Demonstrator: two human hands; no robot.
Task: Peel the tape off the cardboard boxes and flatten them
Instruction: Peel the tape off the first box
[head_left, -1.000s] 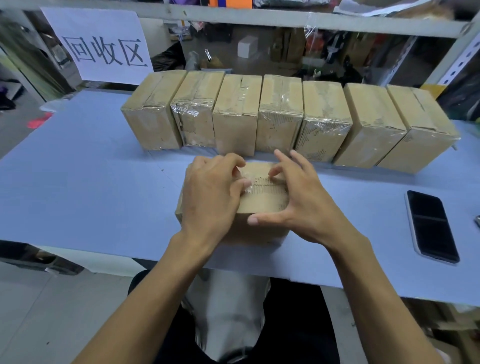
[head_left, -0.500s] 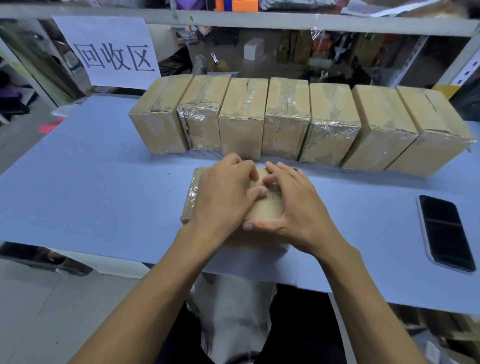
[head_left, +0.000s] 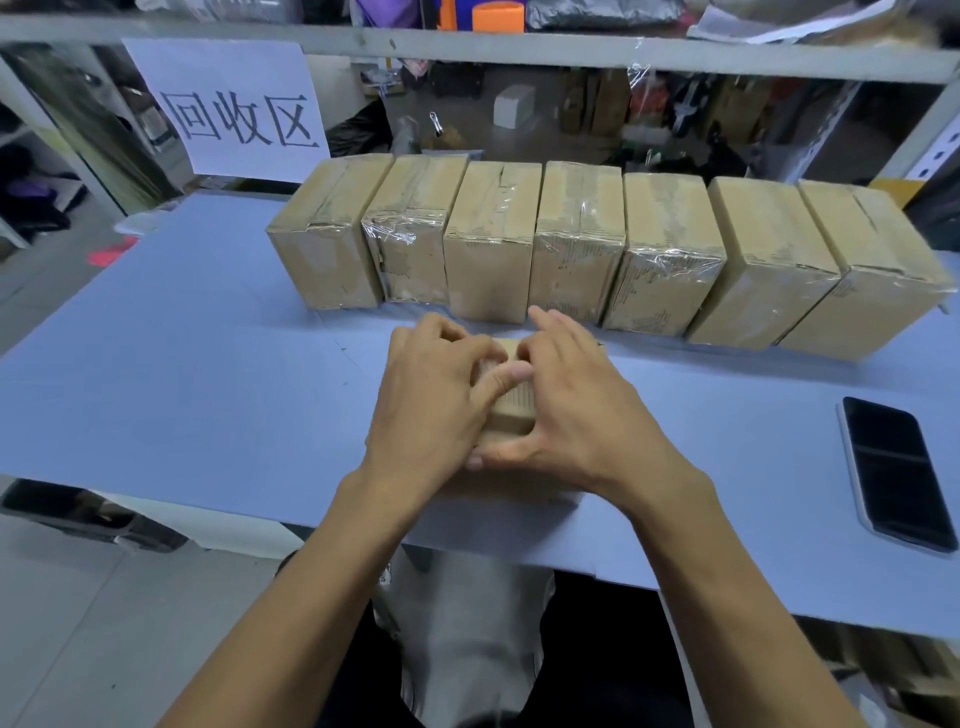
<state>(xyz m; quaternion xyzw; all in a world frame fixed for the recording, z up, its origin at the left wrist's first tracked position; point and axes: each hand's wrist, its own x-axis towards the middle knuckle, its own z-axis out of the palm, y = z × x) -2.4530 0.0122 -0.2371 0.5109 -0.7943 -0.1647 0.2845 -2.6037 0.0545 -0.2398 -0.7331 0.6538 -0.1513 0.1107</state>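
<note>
Both hands sit on one cardboard box (head_left: 511, 410) lying directly beneath them: left hand (head_left: 436, 405) fingers curled down onto its top with the thumb laid across, right hand (head_left: 576, 410) fingers bent at the far edge, thumb hooked round the near side; whether either pinches tape I cannot tell. The box's long axis appears to run away from the person, equally near both hands. Just beyond the fingertips stands a row of seven taped boxes (head_left: 576, 244) across the blue desk (head_left: 208, 395), a phone (head_left: 896, 473) well off to the right hand's side.

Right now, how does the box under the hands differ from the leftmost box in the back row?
The near box lies low at the table's front edge, apart from the rest; the leftmost box stands taller, packed against its neighbour. The near box is handled: left hand and right hand curl their fingers on its top; the leftmost box is untouched. Both are plain brown cardboard.
</note>
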